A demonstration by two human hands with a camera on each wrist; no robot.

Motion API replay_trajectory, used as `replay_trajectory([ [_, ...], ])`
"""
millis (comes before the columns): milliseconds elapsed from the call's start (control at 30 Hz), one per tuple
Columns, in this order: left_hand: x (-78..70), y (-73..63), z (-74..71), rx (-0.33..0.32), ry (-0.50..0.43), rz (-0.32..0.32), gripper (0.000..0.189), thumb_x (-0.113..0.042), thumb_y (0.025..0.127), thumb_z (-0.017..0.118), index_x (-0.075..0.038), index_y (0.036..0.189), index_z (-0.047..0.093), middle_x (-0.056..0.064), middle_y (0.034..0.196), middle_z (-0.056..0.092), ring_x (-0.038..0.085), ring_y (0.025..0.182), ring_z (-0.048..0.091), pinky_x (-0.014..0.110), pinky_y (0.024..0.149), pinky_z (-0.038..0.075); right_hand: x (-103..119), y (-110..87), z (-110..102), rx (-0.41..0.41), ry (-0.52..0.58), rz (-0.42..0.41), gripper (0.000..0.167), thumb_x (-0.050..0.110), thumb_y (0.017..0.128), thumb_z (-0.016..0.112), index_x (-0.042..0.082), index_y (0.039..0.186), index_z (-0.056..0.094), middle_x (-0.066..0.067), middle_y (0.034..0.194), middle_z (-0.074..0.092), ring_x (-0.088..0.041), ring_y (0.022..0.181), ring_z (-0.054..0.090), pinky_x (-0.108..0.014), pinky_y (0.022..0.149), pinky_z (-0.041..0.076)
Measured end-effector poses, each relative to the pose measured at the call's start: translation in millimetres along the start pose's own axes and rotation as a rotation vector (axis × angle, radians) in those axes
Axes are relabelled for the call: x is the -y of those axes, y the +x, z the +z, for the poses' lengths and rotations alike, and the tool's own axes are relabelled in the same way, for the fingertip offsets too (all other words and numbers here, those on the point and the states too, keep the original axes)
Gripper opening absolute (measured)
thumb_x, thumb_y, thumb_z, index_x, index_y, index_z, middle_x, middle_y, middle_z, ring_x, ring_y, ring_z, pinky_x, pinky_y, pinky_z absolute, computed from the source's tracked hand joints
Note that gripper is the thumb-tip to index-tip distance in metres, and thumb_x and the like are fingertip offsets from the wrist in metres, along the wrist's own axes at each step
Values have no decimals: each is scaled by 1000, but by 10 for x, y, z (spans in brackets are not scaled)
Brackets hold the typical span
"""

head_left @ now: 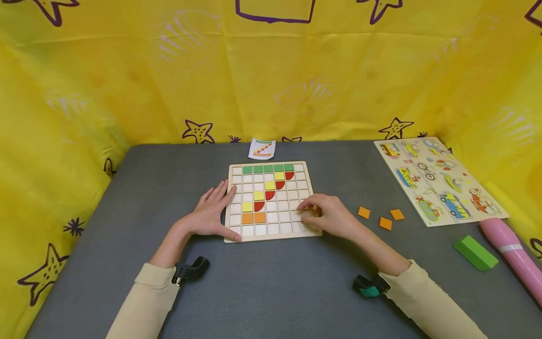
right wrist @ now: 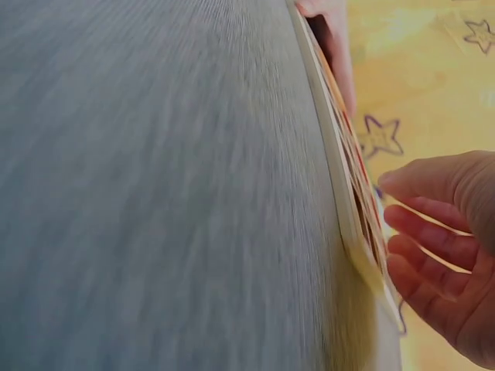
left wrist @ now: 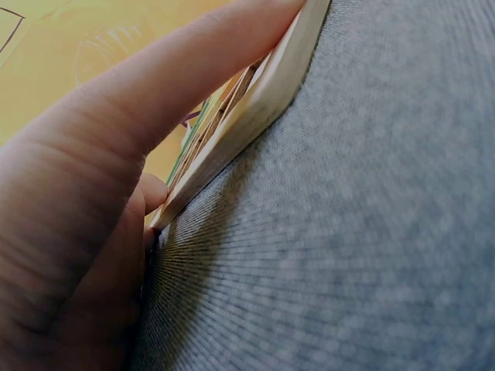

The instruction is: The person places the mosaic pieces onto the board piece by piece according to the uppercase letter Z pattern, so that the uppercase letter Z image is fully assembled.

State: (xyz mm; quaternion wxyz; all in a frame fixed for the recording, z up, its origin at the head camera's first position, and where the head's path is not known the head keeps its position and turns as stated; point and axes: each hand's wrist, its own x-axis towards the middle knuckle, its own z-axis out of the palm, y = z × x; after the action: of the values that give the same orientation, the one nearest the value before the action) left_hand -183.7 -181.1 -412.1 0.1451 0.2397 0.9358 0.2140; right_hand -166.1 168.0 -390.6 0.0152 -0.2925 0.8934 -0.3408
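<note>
A wooden grid board [head_left: 227, 226] lies on the table, its white squares partly covered with tiles. Green square tiles [head_left: 268, 168] line its top row. Yellow squares [head_left: 259, 195] and red quarter-circle tiles [head_left: 269, 195] step diagonally down to two orange squares [head_left: 253, 218]. My left hand [head_left: 209, 212] is spread along the board's left edge, thumb at the near corner; in the left wrist view the thumb [left wrist: 178, 69] lies against the rim. Over the board's right side hovers my right hand [head_left: 330, 214], fingers loosely bent. No tile shows between its fingertips in the right wrist view.
Three loose orange tiles [head_left: 385, 223] lie right of the board. Behind it is a small pattern card [head_left: 262, 149]. Farther right are a vehicle picture board [head_left: 440, 179], a green block [head_left: 475, 253] and a pink cylindrical object [head_left: 518, 259]. A yellow curtain [head_left: 271, 70] encloses the table.
</note>
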Motion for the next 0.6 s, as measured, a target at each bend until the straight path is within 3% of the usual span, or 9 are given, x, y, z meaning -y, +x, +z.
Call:
replay_trajectory([
  [300, 6, -8, -6, -11, -3, 17, 137, -73, 61, 77, -5, 157, 6, 18, 161, -8, 30, 148, -8, 54, 113, 0, -266, -307, -249, -61, -61, 57, 21, 12, 83, 78, 13, 103, 73, 3, 101, 69, -17, 91, 63, -37, 77, 54],
  [600, 10, -6, -1, -14, -3, 22, 136, -72, 61, 77, -6, 157, 6, 18, 162, -8, 31, 148, -8, 54, 113, 1, -467, -584, -525, -110, -155, 94, 24, 9, 81, 79, 11, 104, 73, 0, 100, 70, -18, 86, 63, -39, 74, 51],
])
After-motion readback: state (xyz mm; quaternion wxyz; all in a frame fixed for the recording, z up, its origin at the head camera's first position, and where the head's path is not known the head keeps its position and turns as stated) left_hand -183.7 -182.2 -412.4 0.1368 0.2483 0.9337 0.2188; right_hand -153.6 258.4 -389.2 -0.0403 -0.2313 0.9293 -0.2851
